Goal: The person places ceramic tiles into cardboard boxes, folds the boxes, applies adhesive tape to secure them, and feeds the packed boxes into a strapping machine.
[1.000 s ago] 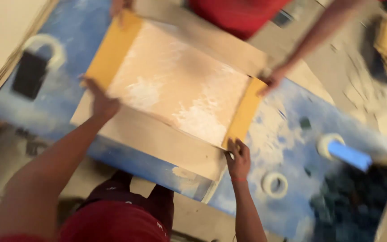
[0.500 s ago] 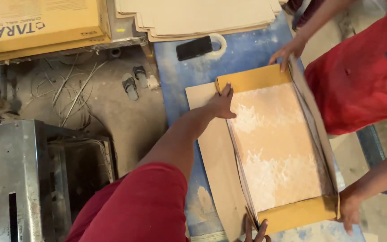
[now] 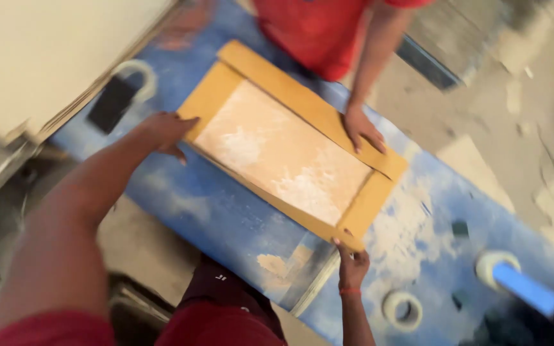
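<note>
on blue table (image 3: 213, 218), both hands, left (image 3: 168, 131) and right (image 3: 352, 266), grip cardboard frame (image 3: 302, 102) corners.

A flat rectangular cardboard package (image 3: 286, 157) lies diagonally on the blue worktable (image 3: 206, 211). Its tan-yellow flaps fold inward along all four sides (the far long flap lies flattest), leaving a pale pinkish panel with white powdery patches exposed at the centre. No labels, signs or screens can be made out.
</note>
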